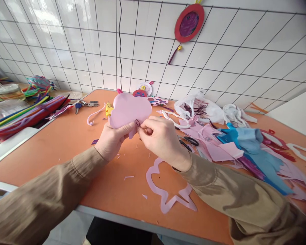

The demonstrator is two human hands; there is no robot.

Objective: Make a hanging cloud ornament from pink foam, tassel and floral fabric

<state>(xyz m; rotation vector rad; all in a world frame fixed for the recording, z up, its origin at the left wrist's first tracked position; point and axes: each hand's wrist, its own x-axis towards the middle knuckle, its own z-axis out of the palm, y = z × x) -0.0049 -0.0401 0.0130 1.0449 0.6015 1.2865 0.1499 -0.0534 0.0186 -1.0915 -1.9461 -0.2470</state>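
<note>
Above the middle of the orange table I hold a pink cut-out shape (130, 108) with a wavy outline, paper or thin foam. My left hand (112, 139) is closed on its lower edge, thumb on the near face. At the lower right edge my right hand (159, 134) pinches a dark looped cord (137, 123), its fingertips close to my left thumb. Behind the shape's left side a yellow glue gun (108, 109) shows in part. On the table below lies a pink cut-out outline strip (153, 180).
Pink and blue scraps (244, 149) pile up at right, beside black-handled scissors (191, 140). A white plastic bag (204, 107) stands behind. At left are keys (79, 106) and colourful pipe cleaners (28, 115). A red round ornament (177, 30) hangs on the tiled wall.
</note>
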